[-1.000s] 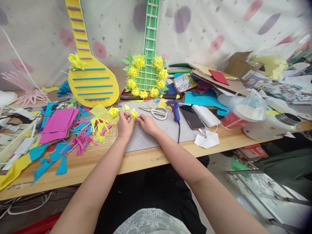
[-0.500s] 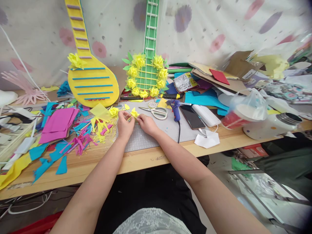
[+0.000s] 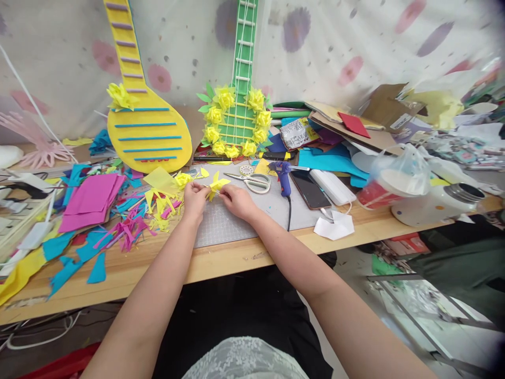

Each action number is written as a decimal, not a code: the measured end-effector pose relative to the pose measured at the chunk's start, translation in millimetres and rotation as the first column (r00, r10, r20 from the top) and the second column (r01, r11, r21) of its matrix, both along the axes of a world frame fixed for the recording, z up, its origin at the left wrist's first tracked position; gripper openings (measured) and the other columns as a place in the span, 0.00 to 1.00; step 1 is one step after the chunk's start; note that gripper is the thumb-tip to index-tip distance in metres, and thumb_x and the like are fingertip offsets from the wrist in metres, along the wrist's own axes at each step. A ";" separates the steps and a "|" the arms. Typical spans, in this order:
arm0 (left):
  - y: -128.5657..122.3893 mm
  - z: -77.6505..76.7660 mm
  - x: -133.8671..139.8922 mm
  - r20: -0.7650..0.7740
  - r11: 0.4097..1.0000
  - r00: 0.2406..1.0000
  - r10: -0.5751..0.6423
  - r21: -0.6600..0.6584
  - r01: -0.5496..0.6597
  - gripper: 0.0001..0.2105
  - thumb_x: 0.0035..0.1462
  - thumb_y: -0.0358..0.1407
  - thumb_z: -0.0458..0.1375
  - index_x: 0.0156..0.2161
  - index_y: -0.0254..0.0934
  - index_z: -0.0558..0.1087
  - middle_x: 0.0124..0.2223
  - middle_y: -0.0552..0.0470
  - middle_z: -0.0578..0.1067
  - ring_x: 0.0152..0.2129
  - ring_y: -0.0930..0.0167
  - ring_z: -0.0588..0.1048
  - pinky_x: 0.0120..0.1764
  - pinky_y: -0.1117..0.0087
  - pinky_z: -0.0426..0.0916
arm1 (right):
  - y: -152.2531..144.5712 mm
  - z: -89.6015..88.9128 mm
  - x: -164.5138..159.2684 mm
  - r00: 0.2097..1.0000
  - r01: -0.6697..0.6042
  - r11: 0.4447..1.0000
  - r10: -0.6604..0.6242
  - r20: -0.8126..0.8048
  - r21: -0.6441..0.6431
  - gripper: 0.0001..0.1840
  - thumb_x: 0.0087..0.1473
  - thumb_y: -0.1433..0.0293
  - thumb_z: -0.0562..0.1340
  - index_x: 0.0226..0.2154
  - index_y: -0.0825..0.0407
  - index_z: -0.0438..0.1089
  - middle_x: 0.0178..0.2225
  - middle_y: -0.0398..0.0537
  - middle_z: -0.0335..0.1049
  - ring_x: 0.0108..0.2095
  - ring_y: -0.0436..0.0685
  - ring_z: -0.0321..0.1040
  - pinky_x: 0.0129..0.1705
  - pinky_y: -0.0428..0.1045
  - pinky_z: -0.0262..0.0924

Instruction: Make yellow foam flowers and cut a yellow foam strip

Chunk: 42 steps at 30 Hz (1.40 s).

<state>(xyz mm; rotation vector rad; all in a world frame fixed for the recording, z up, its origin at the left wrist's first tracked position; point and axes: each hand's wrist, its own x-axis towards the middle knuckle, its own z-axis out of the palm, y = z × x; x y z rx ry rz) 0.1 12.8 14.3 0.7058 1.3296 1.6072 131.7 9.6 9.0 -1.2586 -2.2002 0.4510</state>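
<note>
A yellow paper flower (image 3: 217, 183) is between my two hands above the grey cutting mat (image 3: 221, 226). My left hand (image 3: 194, 200) is closed in a pinch at its left side. On the other side, the fingers of my right hand (image 3: 238, 201) are pinched at the lower right of the same flower. What looks like a thin pale stick shows between the fingertips, too small to make out surely. Just behind my left hand lies another yellow flower (image 3: 183, 180). White-handled scissors (image 3: 257, 182) rest beyond my right hand.
A purple glue gun (image 3: 283, 179) and a phone (image 3: 310, 189) lie to the right. Yellow (image 3: 152, 131) and green (image 3: 236, 123) paper instruments lean at the back. Paper scraps (image 3: 130, 226) cover the left side. A cup (image 3: 389, 184) and a bottle (image 3: 437, 202) occupy the right.
My left hand has shifted left and slightly away from my right hand. The yellow flower shows more openly between them, with its petals spread wider.
</note>
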 end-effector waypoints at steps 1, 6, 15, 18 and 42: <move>1.4 -0.7 -0.7 0.023 1.000 1.000 0.015 0.010 -0.015 0.16 0.34 0.22 0.58 0.27 0.38 0.57 0.20 0.62 0.65 0.20 0.79 0.67 0.27 0.78 0.61 | -0.6 0.2 -0.6 1.000 0.008 1.000 -0.008 -0.004 -0.001 0.07 0.56 0.71 0.55 0.33 0.53 0.67 0.35 0.48 0.71 0.34 0.52 0.65 0.37 0.46 0.54; 5.8 -4.0 -2.3 0.155 0.998 0.986 0.053 0.033 -0.059 0.17 0.33 0.22 0.59 0.27 0.38 0.55 0.20 0.62 0.66 0.20 0.79 0.68 0.32 0.76 0.62 | -4.0 2.9 -8.3 0.986 0.129 0.992 -0.127 -0.111 0.007 0.09 0.55 0.64 0.56 0.33 0.52 0.67 0.34 0.46 0.72 0.33 0.51 0.65 0.34 0.46 0.53; 1.4 -7.6 6.2 0.143 0.995 0.988 -0.063 0.089 0.051 0.17 0.33 0.24 0.60 0.27 0.38 0.57 0.20 0.63 0.65 0.22 0.78 0.68 0.33 0.74 0.62 | 2.5 4.4 -18.0 0.843 0.207 0.934 -0.322 -0.431 -0.293 0.10 0.49 0.64 0.60 0.24 0.52 0.59 0.25 0.40 0.66 0.27 0.49 0.63 0.30 0.44 0.53; 2.1 -7.8 5.8 0.129 0.997 0.989 -0.071 0.039 0.067 0.16 0.33 0.25 0.60 0.27 0.38 0.57 0.22 0.61 0.66 0.21 0.78 0.68 0.32 0.74 0.62 | 1.8 7.7 -16.4 0.832 0.186 0.936 -0.312 -0.459 -0.299 0.10 0.47 0.66 0.60 0.23 0.51 0.58 0.25 0.39 0.65 0.27 0.48 0.62 0.30 0.44 0.54; 0.7 -7.1 5.3 0.277 0.993 0.954 -0.115 0.071 0.099 0.22 0.33 0.24 0.64 0.25 0.39 0.53 0.20 0.61 0.68 0.23 0.76 0.73 0.37 0.72 0.67 | 4.2 5.6 -5.6 0.883 0.123 0.966 -0.211 -0.420 -0.227 0.13 0.50 0.60 0.57 0.23 0.52 0.58 0.24 0.40 0.64 0.26 0.48 0.61 0.29 0.44 0.55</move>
